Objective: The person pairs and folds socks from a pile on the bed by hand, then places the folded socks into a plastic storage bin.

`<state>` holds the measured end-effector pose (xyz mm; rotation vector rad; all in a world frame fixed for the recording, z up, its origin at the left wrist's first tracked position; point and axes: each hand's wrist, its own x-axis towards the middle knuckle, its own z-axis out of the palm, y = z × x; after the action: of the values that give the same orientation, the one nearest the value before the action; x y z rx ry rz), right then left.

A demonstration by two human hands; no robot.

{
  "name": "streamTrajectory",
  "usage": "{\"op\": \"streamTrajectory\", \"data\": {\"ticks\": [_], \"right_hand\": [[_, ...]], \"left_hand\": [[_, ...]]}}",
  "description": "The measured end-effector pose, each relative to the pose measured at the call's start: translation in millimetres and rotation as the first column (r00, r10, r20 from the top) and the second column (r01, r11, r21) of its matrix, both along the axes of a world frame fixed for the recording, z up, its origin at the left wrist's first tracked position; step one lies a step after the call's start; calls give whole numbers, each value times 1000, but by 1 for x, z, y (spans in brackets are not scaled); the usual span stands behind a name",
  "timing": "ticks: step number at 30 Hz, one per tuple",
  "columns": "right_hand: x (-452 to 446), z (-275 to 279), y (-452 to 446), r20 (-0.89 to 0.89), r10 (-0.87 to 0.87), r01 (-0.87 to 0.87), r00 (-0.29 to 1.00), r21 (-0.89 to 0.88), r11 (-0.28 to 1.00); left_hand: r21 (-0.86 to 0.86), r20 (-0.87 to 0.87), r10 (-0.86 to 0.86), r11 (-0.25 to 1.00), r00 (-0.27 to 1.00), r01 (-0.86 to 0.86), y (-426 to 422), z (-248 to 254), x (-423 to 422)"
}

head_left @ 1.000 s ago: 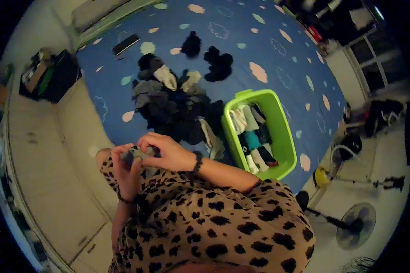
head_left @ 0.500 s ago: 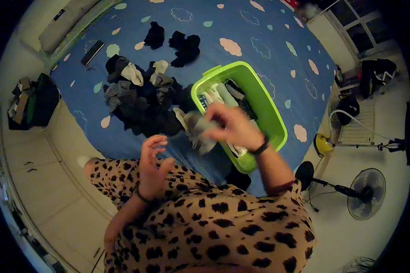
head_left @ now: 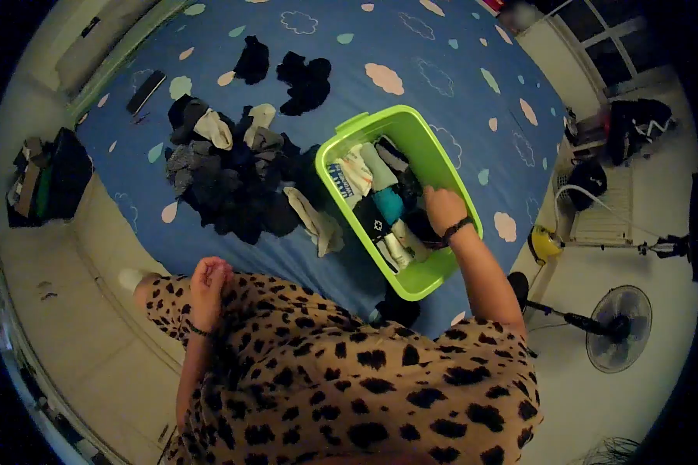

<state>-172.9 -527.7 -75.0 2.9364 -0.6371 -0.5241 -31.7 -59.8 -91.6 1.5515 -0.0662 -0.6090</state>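
My right hand [head_left: 446, 211] reaches into the green plastic bin [head_left: 341, 146] by its right wall, fingers curled down and their tips hidden. Rolled and folded socks fill the bin's left and middle, among them a teal bundle [head_left: 388, 204], a pale green bundle [head_left: 378, 166] and a white bundle with print [head_left: 355, 169]. Over my thigh, my left hand [head_left: 206, 293] is closed with curled fingers, and I see nothing in it. A light grey sock [head_left: 318, 225] lies on the bed between the bin and a pile of dark socks [head_left: 240, 194].
Two dark cloth bunches [head_left: 305, 81] and a dark flat object [head_left: 146, 91] lie further back on the blue bedsheet [head_left: 380, 46]. A black item [head_left: 399, 308] is by the bin's near end. At right stand a fan [head_left: 619, 328] and a yellow object [head_left: 545, 244].
My right hand has moved from the bin's left edge, over the grey sock, to inside the bin at right. The left hand has lowered leftward and its fingers have curled.
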Motion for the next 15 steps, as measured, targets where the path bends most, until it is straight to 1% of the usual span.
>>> {"op": "streamTrajectory", "data": {"ticks": [2,3,4,5,6,7,8,9,10,11,12,13,14,15], "right_hand": [[-3,-6,-2,-16,13,-14,1000,-28,1000],[-4,-6,0,-39,7,-7,999,9,1000],[-5,-8,0,-62,6,-3,998,48,999],[-8,-22,-6,-77,7,-4,997,49,999],[-14,-23,-13,-114,-11,20,993,78,997],[-13,-26,-18,-149,-7,25,989,115,993],[-6,-18,-16,-225,-54,80,973,110,991],[-11,-25,-21,-213,-2,16,977,63,998],[-3,-14,-14,-230,1,12,973,54,998],[-5,-18,-11,-196,35,-54,980,-92,994],[10,-10,-2,-189,69,-87,979,-86,992],[28,8,11,-257,105,-149,961,-160,976],[44,34,24,-328,123,-206,937,-231,951],[65,63,39,-115,144,-165,983,-198,966]], "left_hand": [[81,70,-50,996,996,44,1,-6,7],[81,70,-41,996,997,35,2,-8,10],[65,39,-3,998,999,1,1,-13,11],[53,10,47,997,999,-47,4,-18,12],[59,13,72,996,997,-72,3,-23,16],[83,47,30,996,998,-34,2,-25,19],[112,80,-6,994,997,-3,3,-28,22],[40,63,-5,999,998,2,4,-33,26],[-38,50,-12,999,999,14,4,-38,32],[-31,-6,25,999,1000,-25,-1,-43,37],[-25,-61,63,998,996,-65,-1,-48,41],[-24,-52,100,995,994,-101,3,-56,46],[28,-88,89,996,992,-86,5,-63,53],[78,-127,79,994,989,-70,6,-72,61]]}}
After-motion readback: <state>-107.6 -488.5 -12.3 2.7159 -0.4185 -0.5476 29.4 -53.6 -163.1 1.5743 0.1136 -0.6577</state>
